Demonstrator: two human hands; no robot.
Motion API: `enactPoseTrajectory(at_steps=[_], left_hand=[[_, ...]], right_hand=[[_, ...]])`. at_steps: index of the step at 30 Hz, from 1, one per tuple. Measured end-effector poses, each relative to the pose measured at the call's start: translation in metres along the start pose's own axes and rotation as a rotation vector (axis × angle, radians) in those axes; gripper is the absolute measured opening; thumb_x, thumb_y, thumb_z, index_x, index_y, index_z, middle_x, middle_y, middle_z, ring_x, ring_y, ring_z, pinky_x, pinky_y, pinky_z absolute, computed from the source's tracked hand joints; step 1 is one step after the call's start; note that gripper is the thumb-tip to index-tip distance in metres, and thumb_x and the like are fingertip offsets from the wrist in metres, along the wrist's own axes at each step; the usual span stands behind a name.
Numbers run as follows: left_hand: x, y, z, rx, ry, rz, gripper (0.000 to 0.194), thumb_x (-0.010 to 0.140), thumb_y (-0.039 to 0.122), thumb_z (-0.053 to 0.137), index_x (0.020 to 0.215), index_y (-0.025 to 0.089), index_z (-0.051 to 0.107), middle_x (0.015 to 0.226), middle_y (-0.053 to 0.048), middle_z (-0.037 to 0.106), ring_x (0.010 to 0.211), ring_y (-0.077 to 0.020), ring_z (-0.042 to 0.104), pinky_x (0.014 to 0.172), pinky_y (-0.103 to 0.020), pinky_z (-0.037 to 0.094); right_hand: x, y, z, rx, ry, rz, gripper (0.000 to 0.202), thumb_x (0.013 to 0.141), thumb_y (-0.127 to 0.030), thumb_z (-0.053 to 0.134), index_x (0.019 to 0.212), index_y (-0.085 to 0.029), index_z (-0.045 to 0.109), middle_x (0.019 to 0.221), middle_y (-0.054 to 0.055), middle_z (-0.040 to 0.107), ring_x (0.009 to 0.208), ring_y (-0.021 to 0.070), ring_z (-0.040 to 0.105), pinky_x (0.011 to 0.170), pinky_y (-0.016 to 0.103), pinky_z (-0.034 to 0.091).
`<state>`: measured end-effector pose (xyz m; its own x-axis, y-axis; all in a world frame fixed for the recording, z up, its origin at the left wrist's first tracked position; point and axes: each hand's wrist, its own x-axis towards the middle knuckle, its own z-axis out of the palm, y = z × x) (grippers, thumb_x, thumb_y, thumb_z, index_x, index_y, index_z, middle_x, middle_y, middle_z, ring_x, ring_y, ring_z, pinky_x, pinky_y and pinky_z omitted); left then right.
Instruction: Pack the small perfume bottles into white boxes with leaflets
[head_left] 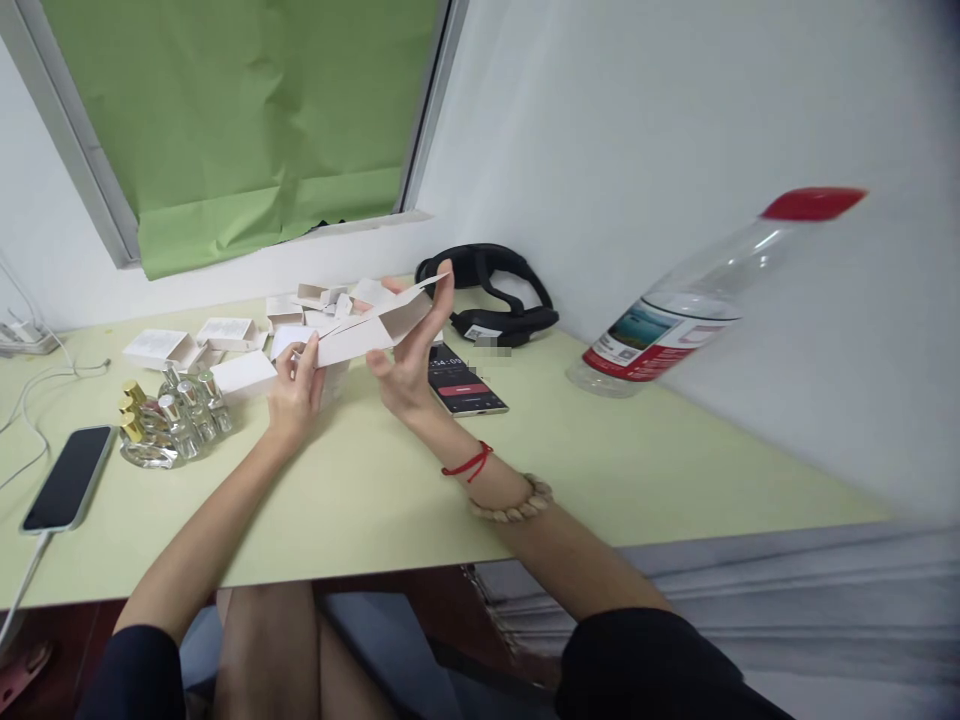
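A white cardboard box (352, 342) is held tilted above the table, with flaps standing out at its open right end. My left hand (295, 392) pinches the left end between thumb and fingers. Around the open end is my right hand (412, 370), its thumb by the lower edge and its fingers reaching behind the box and flaps. The inside of the box cannot be made out. Below and left of it stand several small glass perfume bottles (184, 415) with gold and silver caps. Behind them lie several more white boxes (161, 347), some with open flaps.
A phone (67, 480) on a charging cable lies at the left. Another phone (469, 385) with a lit screen is beyond my right wrist, before a black headset (499, 290). A plastic bottle (660, 320) with a red cap stands at the right by the wall.
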<state>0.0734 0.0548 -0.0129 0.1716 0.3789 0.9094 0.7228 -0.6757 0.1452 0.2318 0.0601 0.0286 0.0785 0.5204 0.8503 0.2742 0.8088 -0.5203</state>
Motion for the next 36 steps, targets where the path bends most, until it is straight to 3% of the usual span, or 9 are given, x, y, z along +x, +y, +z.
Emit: enactPoseTrajectory(at_steps=[3, 8, 11, 17, 26, 32, 36], left_hand=[[0.001, 0.002, -0.002, -0.025, -0.015, 0.108, 0.052, 0.098, 0.025, 0.043, 0.148, 0.025, 0.029, 0.123, -0.013, 0.056, 0.108, -0.0178, 0.063, 0.077, -0.021, 0.052], [0.004, 0.004, -0.001, -0.155, 0.001, 0.174, 0.056, 0.095, 0.029, 0.050, 0.144, 0.022, 0.024, 0.126, -0.015, 0.059, 0.119, -0.0206, 0.059, 0.084, -0.029, 0.055], [0.002, 0.002, 0.002, -0.197, -0.009, 0.170, 0.051, 0.095, 0.032, 0.051, 0.139, 0.023, 0.027, 0.128, -0.015, 0.059, 0.118, -0.0212, 0.061, 0.079, -0.030, 0.057], [0.000, 0.001, 0.007, -0.219, 0.007, 0.160, 0.039, 0.095, 0.037, 0.050, 0.129, 0.024, 0.035, 0.128, -0.014, 0.060, 0.116, -0.0222, 0.063, 0.075, -0.032, 0.058], [0.001, 0.003, 0.006, -0.294, -0.060, 0.162, 0.048, 0.095, 0.032, 0.049, 0.138, 0.025, 0.028, 0.134, -0.015, 0.055, 0.121, -0.0210, 0.059, 0.076, -0.029, 0.057], [0.000, 0.002, 0.004, -0.249, -0.060, 0.100, 0.056, 0.095, 0.031, 0.050, 0.143, 0.025, 0.022, 0.134, -0.015, 0.055, 0.120, -0.0225, 0.058, 0.077, -0.031, 0.058], [-0.003, -0.001, 0.005, -0.245, -0.066, 0.037, 0.054, 0.096, 0.031, 0.045, 0.144, 0.026, 0.021, 0.138, -0.016, 0.051, 0.120, -0.0229, 0.058, 0.077, -0.033, 0.058]], right_hand=[[-0.002, -0.006, 0.003, 0.034, 0.112, -0.006, 0.121, 0.070, -0.060, 0.072, 0.147, -0.039, -0.019, 0.152, 0.013, 0.023, 0.126, 0.0310, 0.051, 0.099, 0.055, 0.051], [-0.002, -0.006, 0.004, 0.035, 0.120, 0.038, 0.114, 0.074, -0.053, 0.071, 0.148, -0.037, -0.016, 0.146, 0.014, 0.033, 0.117, 0.0285, 0.058, 0.094, 0.052, 0.055], [0.000, -0.006, 0.001, 0.032, 0.113, 0.051, 0.108, 0.076, -0.051, 0.069, 0.148, -0.038, -0.011, 0.146, 0.013, 0.032, 0.121, 0.0299, 0.055, 0.095, 0.054, 0.053], [0.005, -0.015, -0.007, -0.078, 0.041, 0.099, 0.083, 0.082, -0.044, 0.063, 0.148, -0.034, 0.012, 0.149, 0.013, 0.030, 0.135, 0.0343, 0.042, 0.099, 0.056, 0.049], [0.004, -0.018, -0.009, -0.242, 0.023, 0.005, 0.079, 0.077, -0.050, 0.067, 0.144, -0.028, 0.030, 0.145, 0.012, 0.038, 0.140, 0.0382, 0.034, 0.109, 0.066, 0.034], [0.003, -0.011, -0.005, -0.142, 0.033, 0.024, 0.078, 0.079, -0.056, 0.065, 0.143, -0.029, 0.030, 0.146, 0.013, 0.040, 0.132, 0.0349, 0.044, 0.098, 0.058, 0.049], [0.004, -0.011, -0.004, -0.181, 0.018, 0.020, 0.074, 0.080, -0.057, 0.063, 0.142, -0.030, 0.033, 0.145, 0.011, 0.043, 0.131, 0.0340, 0.044, 0.101, 0.058, 0.046]])
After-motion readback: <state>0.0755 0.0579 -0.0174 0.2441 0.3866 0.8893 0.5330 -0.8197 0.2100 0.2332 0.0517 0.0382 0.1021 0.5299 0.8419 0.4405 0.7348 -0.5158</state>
